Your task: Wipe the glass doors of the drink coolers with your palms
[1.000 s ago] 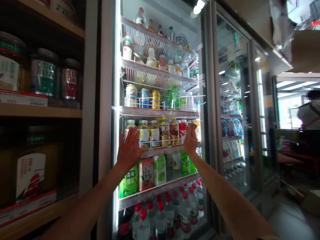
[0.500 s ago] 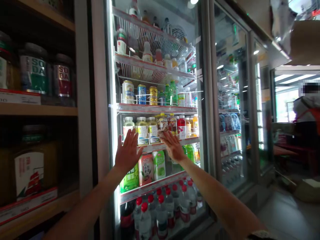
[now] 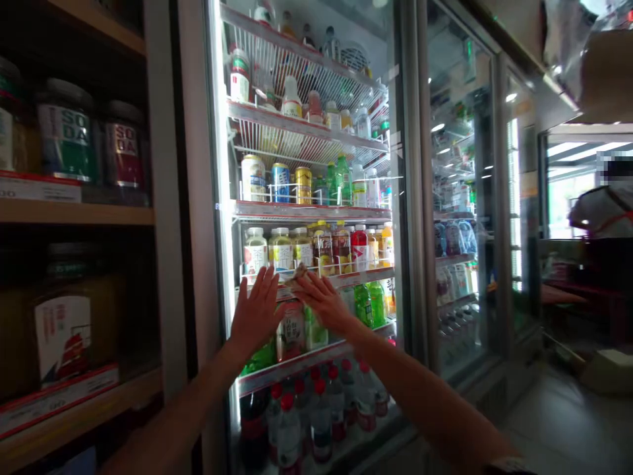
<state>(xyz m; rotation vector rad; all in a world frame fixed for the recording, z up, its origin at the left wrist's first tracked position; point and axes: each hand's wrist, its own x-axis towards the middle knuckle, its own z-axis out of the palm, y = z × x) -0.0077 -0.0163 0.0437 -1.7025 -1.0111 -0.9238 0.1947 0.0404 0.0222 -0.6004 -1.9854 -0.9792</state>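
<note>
A glass cooler door [image 3: 395,290] stands in front of me, with lit shelves of drinks behind it. My left hand [image 3: 254,310] lies flat against the glass, fingers spread and pointing up, holding nothing. To its right, my right hand [image 3: 319,297] presses a crumpled pale cloth [image 3: 297,274] to the same door; most of the cloth is hidden beneath the fingers. Tea bottles [image 3: 281,251] appear just above the hands through the glass. Lower down, a pink drink carton [image 3: 291,336] is partly covered by them.
Wooden shelves at the left hold soda bottles [image 3: 69,132] and a large dark bottle [image 3: 64,323]. Further cooler doors [image 3: 459,198] run off to the right. A person [image 3: 606,218] is at the far right edge, and a box [image 3: 610,369] rests on the floor.
My right hand has slid left and slightly down across the glass with the cloth, closer to my left hand. The left hand is slightly lower in view, still spread flat.
</note>
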